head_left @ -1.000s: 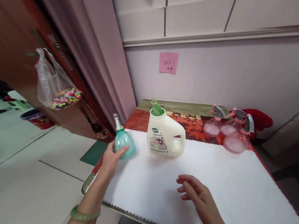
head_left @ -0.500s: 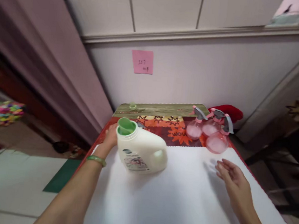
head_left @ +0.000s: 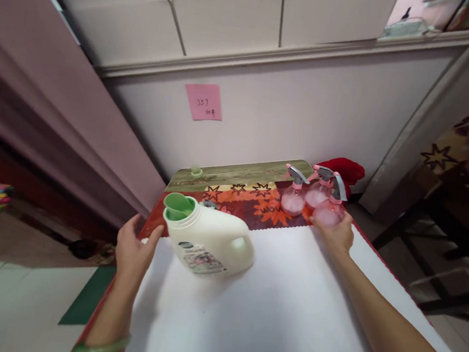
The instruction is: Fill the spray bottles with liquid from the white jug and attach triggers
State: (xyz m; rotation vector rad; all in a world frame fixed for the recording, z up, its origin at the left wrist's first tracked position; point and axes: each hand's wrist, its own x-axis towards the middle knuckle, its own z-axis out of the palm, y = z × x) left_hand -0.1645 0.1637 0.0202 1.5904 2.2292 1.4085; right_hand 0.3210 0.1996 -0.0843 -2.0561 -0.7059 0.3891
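Observation:
My left hand [head_left: 138,247], with a green bangle on its forearm, is empty, thumb and fingers apart, just left of a cream-white detergent jug [head_left: 220,235]. The jug stands uncapped on the white table covering, its green pouring spout showing. At the right, my right hand [head_left: 339,236] is wrapped around the lower part of the nearest pink spray bottle [head_left: 329,211]; some of its fingers are hidden. Two more pink spray bottles [head_left: 293,201] with grey triggers stand close beside and behind it.
A light green cap [head_left: 196,171] lies near the table's back edge. Behind the jug a small grey and pink piece [head_left: 210,204] is partly hidden. A red item [head_left: 345,169] sits behind the bottles, and a pink note [head_left: 203,102] is on the wall.
My right hand has moved forward from open space to the nearest spray bottle and closed around it. My left hand has drawn back from behind the jug to its left side. The view has shifted.

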